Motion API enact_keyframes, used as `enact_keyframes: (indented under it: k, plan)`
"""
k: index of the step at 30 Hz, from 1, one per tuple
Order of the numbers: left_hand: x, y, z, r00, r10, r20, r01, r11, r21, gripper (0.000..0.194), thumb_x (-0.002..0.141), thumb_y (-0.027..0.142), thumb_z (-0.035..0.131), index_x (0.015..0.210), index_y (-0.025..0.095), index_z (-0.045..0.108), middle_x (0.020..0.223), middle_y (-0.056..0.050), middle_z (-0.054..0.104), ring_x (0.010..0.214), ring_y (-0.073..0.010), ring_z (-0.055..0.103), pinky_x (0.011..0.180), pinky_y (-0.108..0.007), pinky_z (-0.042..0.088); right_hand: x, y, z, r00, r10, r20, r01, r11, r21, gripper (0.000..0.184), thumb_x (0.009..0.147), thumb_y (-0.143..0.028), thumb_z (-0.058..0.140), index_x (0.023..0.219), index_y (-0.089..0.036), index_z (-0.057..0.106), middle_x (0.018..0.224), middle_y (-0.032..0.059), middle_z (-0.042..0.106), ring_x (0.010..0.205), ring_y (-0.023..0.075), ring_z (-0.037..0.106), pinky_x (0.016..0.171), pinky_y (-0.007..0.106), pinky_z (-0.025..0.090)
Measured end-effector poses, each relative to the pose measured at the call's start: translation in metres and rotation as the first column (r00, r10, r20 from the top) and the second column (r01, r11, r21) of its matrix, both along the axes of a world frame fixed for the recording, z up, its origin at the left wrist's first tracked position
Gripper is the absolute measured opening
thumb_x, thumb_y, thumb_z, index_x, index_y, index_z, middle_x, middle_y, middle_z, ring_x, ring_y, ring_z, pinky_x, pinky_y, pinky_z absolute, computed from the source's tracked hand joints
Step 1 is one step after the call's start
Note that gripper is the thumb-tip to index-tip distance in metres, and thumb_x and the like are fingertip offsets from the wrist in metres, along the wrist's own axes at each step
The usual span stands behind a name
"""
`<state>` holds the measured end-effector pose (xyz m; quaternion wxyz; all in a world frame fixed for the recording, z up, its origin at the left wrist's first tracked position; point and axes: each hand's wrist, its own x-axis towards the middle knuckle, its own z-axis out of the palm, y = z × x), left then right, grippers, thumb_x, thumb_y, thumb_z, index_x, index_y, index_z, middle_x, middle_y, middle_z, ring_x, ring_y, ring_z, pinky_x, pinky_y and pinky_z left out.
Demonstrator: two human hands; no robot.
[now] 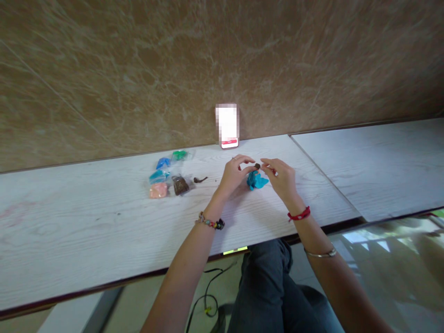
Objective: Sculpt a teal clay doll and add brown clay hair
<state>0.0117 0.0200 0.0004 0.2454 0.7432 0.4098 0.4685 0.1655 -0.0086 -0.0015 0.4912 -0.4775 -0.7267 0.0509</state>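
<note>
A small dark brown lump of modelling clay (257, 166) is pinched at the fingertips between my two hands. My left hand (235, 175) comes at it from the left, with thumb and index finger closed on its edge. From the other side, my right hand (281, 179) has its fingertips pressed together at the lump. Just below the fingers a turquoise clay figure (255, 181) lies on the white table, its shape partly hidden by my hands. A thin, curved brown clay piece (200, 180) rests farther left.
Left of my hands lie clay packets: brown (180, 185), peach (158, 190), light blue (159, 175), blue (163, 163) and green (179, 155). A phone (228, 126) leans against the marbled wall (138, 69). The white table (86, 222) has a seam at right (326, 175).
</note>
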Motion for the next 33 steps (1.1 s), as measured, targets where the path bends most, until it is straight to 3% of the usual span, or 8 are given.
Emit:
enact_keyframes:
  k: [6,26,30,33]
  plan:
    - [0.0,0.001,0.0,0.999,-0.049,-0.001,0.049,0.999,0.003,0.011,0.072,0.021,0.061,0.081,0.02,0.065,0.093,-0.005,0.063,0.089,-0.0144,0.056,0.059,-0.022,0.04,0.0,0.004,-0.003,0.998,0.026,-0.058,-0.03,0.997,-0.067,0.018,0.078,-0.022,0.05,0.08,-0.019,0.067,0.078,0.0042,0.068,0.067,0.0138,0.059,0.062,0.026,0.045]
    - [-0.002,0.002,-0.001,0.998,-0.052,0.03,0.053,0.998,-0.037,0.008,0.069,0.017,0.063,0.077,0.019,0.066,0.095,-0.005,0.063,0.089,-0.0146,0.056,0.06,-0.023,0.04,0.001,0.013,-0.016,0.94,0.019,-0.34,-0.101,0.97,-0.223,0.016,0.072,-0.028,0.055,0.075,-0.018,0.066,0.072,0.0029,0.066,0.059,0.0118,0.058,0.055,0.024,0.045]
    - [-0.002,0.002,0.0,0.998,-0.048,0.04,0.049,0.998,-0.044,0.009,0.069,0.016,0.063,0.077,0.019,0.065,0.095,-0.004,0.062,0.089,-0.0141,0.056,0.059,-0.022,0.039,0.001,0.002,-0.013,0.952,-0.026,-0.304,-0.037,0.979,-0.2,0.018,0.076,-0.028,0.051,0.077,-0.017,0.066,0.07,0.0031,0.065,0.058,0.0118,0.058,0.055,0.024,0.044]
    - [-0.002,0.001,0.0,0.997,-0.053,0.052,0.055,0.998,-0.036,0.009,0.069,0.016,0.063,0.077,0.018,0.065,0.094,-0.004,0.062,0.088,-0.0134,0.056,0.06,-0.022,0.039,-0.003,-0.006,-0.01,0.975,0.011,-0.22,-0.05,0.983,-0.175,0.021,0.079,-0.025,0.049,0.085,-0.019,0.067,0.078,0.0048,0.066,0.067,0.0135,0.058,0.058,0.025,0.044]
